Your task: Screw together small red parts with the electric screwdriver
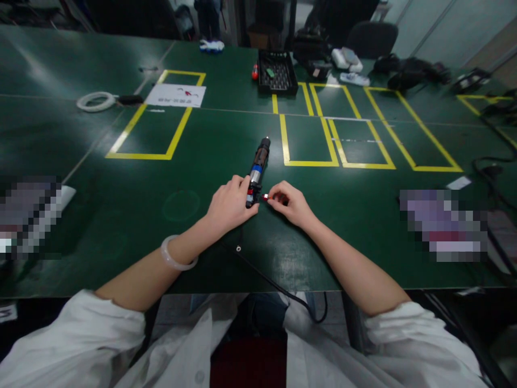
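A slim power tool [259, 161], dark at its tip with a silver and blue middle, lies tilted on the green table. My left hand [231, 202] rests over its near end, fingers closed round it. Just to the right, my right hand [294, 203] pinches a small red and white piece [265, 197] close to the tool's near end; its kind is too small to tell, and I cannot see whether it touches the tool. A black cable [274, 281] runs below my hands and over the table's front edge. A small ring-shaped metal end [238, 249] lies beside it.
Yellow tape outlines [309, 163] mark the table. A black crate [278, 89] and a red object [254, 71] stand at the back. A white coil [96, 101] and a printed sheet [175, 95] lie far left. Blurred-out devices sit at both sides.
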Tool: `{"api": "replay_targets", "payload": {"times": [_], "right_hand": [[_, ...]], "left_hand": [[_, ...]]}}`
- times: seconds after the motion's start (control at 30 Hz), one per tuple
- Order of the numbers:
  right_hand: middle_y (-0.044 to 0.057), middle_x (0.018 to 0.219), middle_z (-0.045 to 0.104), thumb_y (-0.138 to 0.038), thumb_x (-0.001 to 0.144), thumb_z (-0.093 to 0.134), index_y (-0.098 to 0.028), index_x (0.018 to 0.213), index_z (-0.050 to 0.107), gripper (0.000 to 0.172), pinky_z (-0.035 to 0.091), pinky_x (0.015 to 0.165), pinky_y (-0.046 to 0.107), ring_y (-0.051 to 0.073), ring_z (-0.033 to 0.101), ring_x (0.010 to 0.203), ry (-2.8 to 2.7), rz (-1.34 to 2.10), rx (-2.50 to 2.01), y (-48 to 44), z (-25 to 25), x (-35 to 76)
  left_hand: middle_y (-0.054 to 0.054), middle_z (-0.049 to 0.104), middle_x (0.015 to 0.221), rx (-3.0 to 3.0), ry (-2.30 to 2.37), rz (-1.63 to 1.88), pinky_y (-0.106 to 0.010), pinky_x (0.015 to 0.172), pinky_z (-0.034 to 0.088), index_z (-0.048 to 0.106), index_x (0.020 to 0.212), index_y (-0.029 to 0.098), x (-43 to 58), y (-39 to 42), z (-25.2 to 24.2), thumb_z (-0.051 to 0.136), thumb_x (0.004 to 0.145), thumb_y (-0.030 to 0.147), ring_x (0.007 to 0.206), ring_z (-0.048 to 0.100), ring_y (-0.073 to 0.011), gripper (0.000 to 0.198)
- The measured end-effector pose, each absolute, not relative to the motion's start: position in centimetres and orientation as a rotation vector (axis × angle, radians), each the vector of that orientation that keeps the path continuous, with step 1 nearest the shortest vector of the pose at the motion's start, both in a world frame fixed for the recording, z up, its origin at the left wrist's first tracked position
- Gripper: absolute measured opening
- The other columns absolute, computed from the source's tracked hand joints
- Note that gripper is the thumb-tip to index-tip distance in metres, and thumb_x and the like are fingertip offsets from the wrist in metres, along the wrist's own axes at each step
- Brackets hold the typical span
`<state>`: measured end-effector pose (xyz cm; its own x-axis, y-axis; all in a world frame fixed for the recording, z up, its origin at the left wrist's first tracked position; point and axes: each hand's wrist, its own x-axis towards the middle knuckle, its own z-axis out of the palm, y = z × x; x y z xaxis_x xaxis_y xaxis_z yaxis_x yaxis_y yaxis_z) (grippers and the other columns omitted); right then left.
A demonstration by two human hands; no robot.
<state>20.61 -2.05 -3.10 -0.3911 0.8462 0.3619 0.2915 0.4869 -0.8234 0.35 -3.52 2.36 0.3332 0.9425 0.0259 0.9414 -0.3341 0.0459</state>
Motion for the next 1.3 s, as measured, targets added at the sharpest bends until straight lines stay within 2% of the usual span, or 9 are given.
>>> {"api": "replay_targets", "payload": {"times": [0.33,0.6,0.73,0.83,0.97,1.17,1.3], "right_hand": [[0.004,0.094,0.058,-0.017,0.09,0.064,-0.019,0.091,0.065,0.002,0.047,0.071,0.028,0.015,0.057,0.078,-2.076,0.741,-0.934,-2.2,-3.1,20.7],[0.004,0.085,0.064,-0.024,0.094,0.059,-0.018,0.089,0.07,0.013,0.047,0.067,0.027,0.014,0.059,0.07,-2.067,0.731,-0.984,-2.7,-2.4,20.6],[0.004,0.084,0.065,-0.023,0.095,0.056,-0.018,0.089,0.069,0.015,0.047,0.067,0.027,0.014,0.059,0.07,-2.059,0.721,-0.989,-2.9,-2.2,20.4],[0.003,0.085,0.066,-0.021,0.093,0.055,-0.019,0.096,0.066,0.011,0.048,0.066,0.027,0.013,0.058,0.068,-2.012,0.805,-1.004,-2.9,-2.3,20.3],[0.001,0.087,0.065,-0.02,0.091,0.056,-0.02,0.105,0.061,0.016,0.049,0.067,0.026,0.013,0.059,0.071,-1.945,0.899,-0.994,-2.8,-2.6,20.4],[0.002,0.086,0.062,-0.023,0.092,0.055,-0.019,0.105,0.06,0.014,0.047,0.066,0.026,0.013,0.058,0.072,-1.958,0.902,-0.996,-2.5,-2.6,20.8],[0.001,0.086,0.062,-0.022,0.092,0.055,-0.019,0.105,0.06,0.014,0.046,0.066,0.025,0.012,0.057,0.071,-1.996,0.896,-0.971,-2.5,-2.6,20.7]], "left_hand": [[-0.016,0.055,0.122,2.607,1.66,0.153,-0.04,0.087,0.049,0.045,0.142,0.011,1.0,-4.4,1.7,0.056,0.09,0.04,0.105,0.06,-0.031,0.06],[-0.019,0.054,0.126,2.631,1.694,0.156,-0.039,0.087,0.047,0.045,0.142,0.009,1.3,-4.6,1.6,0.054,0.093,0.045,0.109,0.058,-0.0315,0.062],[-0.019,0.055,0.123,2.625,1.751,0.14,-0.04,0.085,0.047,0.046,0.141,0.007,1.8,-4.5,1.6,0.048,0.096,0.052,0.107,0.057,-0.032,0.063],[-0.018,0.056,0.121,2.618,1.795,0.121,-0.039,0.083,0.047,0.046,0.143,0.009,2.0,-4.3,1.6,0.047,0.097,0.051,0.106,0.057,-0.0316,0.062],[-0.018,0.055,0.123,2.617,1.803,0.094,-0.038,0.082,0.048,0.042,0.148,0.012,1.6,-4.0,1.6,0.048,0.096,0.05,0.109,0.056,-0.0318,0.064],[-0.019,0.053,0.129,2.617,1.832,0.036,-0.042,0.086,0.049,0.037,0.152,0.014,-1.2,-2.6,2.0,0.048,0.096,0.049,0.113,0.054,-0.0342,0.067],[-0.02,0.051,0.133,2.509,1.957,0.003,-0.044,0.084,0.051,0.038,0.151,0.014,-5.0,-0.9,2.1,0.043,0.096,0.055,0.114,0.054,-0.0366,0.069]]}}
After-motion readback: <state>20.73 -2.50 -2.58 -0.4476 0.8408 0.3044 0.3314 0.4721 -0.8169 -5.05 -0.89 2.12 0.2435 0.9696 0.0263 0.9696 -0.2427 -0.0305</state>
